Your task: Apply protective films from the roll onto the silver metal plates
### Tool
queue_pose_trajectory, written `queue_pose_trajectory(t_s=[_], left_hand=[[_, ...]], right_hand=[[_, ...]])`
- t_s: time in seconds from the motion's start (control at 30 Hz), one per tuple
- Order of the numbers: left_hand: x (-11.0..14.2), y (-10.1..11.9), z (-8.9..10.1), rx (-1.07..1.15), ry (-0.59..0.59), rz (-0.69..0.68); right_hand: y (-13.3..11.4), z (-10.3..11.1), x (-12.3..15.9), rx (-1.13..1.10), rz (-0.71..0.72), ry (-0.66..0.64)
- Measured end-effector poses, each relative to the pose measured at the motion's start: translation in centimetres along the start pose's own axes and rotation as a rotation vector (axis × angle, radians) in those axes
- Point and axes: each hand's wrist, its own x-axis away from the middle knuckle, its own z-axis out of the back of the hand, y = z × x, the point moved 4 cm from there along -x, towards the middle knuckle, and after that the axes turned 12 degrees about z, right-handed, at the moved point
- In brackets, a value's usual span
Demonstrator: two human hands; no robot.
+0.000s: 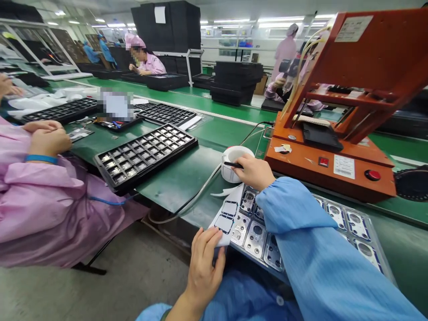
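Decent open strip of green bench (167,178) between the black tray (147,156) and the white roll (234,167), but that cable (200,191) cuts across it and the orange machine (331,156) blocks the right.

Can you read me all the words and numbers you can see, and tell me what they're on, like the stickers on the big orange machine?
No words or numbers are clear enough to read.
Top sticker, on the orange machine's raised part: lines of print, too blurred.
Bottom sticker, on its base near the red switch: print too small.
White paper on the tall black stack: no writing I can make out.
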Motion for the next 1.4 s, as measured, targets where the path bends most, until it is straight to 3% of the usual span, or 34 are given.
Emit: queue_pose_trajectory(t_s=[0.17,0.3,0.43,0.57,0.7,0.8,0.97,1.13,1.27,1.4], left_hand=[[0.4,-0.4,0.1,0.007,-0.005,-0.003],[0.6,-0.5,-0.2,0.010,-0.004,0.005],[0.7,-0.3,-0.2,0.019,0.024,0.040],[1.0,-0.5,0.3,0.033,-0.002,0.048],[1.5,-1.2,1.1,0.021,-0.047,0.033],[1.1,-1.7,1.5,0.047,0.006,0.090],[-3.0,-1.5,1.5,0.034,0.176,0.136],[-9.2,-1.8,-0.9,0.054,-0.025,0.177],[-11.8,-2.4,-2.4,0.110,-0.183,0.242],[-13.0,-2.6,-2.2,0.181,-0.171,0.299]], right_hand=[[1.1,1.2,1.3,-0.059,0.010,-0.034],[2.1,0.7,1.3,-0.075,-0.024,-0.104],[1.1,-0.1,0.1,-0.028,-0.077,-0.029],[-0.4,0.9,-0.1,-0.031,-0.051,0.058],[-0.6,2.1,2.4,-0.094,-0.013,0.128],[0.2,1.1,4.8,-0.205,-0.062,0.175],[1.1,-2.6,6.9,-0.477,-0.192,0.247],[-0.2,-4.0,6.9,-0.545,-0.141,0.253],[-1.3,-4.1,6.9,-0.530,-0.085,0.203],[-1.4,-4.3,7.0,-0.544,-0.060,0.187]])
